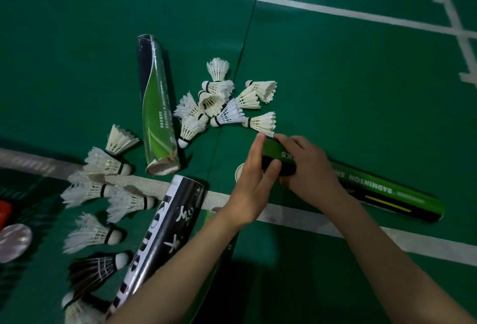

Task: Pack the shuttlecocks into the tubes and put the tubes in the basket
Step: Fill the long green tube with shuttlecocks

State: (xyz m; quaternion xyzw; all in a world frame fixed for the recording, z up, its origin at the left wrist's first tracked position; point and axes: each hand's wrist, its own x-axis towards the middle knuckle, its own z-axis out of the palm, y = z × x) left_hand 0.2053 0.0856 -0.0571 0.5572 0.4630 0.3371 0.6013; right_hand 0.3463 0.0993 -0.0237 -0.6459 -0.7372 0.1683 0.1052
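A green and black tube (382,192) lies on the court floor at the right. My right hand (309,166) grips it near its open left end. My left hand (254,181) is at that same end, thumb under and fingers over the mouth, holding something dark there that I cannot make out. A pile of white shuttlecocks (227,101) lies just beyond the hands. Several more white shuttlecocks (103,189) and a black shuttlecock (98,269) lie at the left. A second green tube (157,106) and a black and white tube (165,236) lie nearby.
A white round cap (239,172) lies on the floor behind my left hand. A silvery round lid (14,242) and a red object (4,212) sit at the left edge. White court lines cross the green floor (361,78).
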